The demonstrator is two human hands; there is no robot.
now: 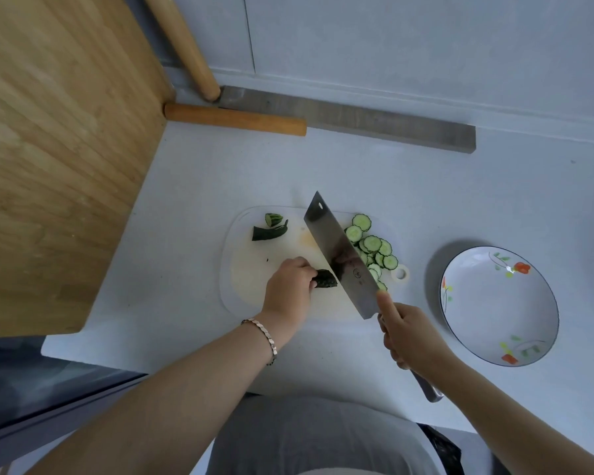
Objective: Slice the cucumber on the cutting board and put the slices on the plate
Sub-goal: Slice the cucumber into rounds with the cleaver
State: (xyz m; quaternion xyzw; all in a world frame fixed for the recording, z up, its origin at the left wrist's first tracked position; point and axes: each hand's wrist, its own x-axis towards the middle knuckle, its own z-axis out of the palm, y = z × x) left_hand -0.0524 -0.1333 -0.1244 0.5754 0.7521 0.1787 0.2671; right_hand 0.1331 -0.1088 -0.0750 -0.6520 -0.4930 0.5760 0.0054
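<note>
A white cutting board lies on the pale counter. My left hand presses a short dark-green cucumber stub onto the board. My right hand grips the handle of a steel cleaver, whose blade stands against the stub's cut end. Several round cucumber slices lie in a row right of the blade. Cut end pieces and peel rest at the board's far left. A white plate with a flower pattern sits to the right with no slices on it.
A large wooden board covers the counter's left part. Two wooden rolling pins and a grey bar lie along the back wall. The counter's front edge runs just below my forearms.
</note>
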